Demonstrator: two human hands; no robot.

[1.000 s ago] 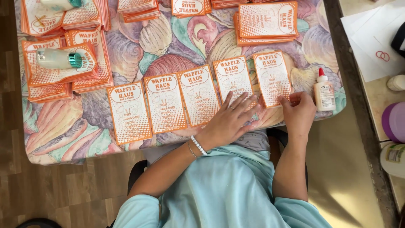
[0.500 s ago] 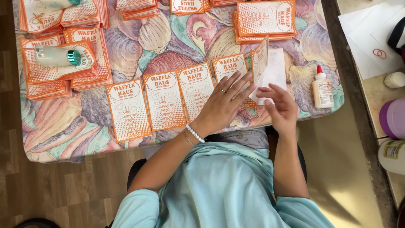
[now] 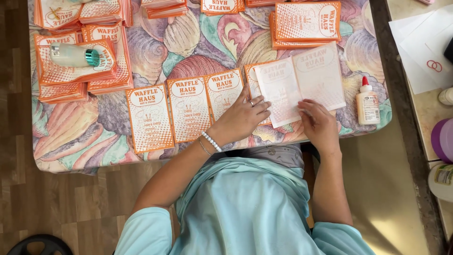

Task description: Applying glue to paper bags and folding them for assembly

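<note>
A row of three orange-and-white printed cards (image 3: 188,109) lies face up on the shell-patterned tablecloth (image 3: 89,137). To their right lies a pale two-panel sheet (image 3: 302,78), turned printed side down. My left hand (image 3: 241,118) lies flat, with its fingertips on the sheet's left edge and over a partly hidden fourth card (image 3: 250,78). My right hand (image 3: 318,123) has its fingers curled on the sheet's lower edge. A small white glue bottle (image 3: 367,101) with a red tip stands just right of the sheet.
Stacks of the same orange cards (image 3: 306,21) line the table's far side and left end. A pale tube with a teal cap (image 3: 73,55) lies on one left stack. To the right, another surface holds white paper (image 3: 417,42) and a purple tub (image 3: 443,139).
My right hand lifted the rightmost cards from the row and turned them over; they now lie flat, pale side up. My left hand shifted slightly left onto their edge.
</note>
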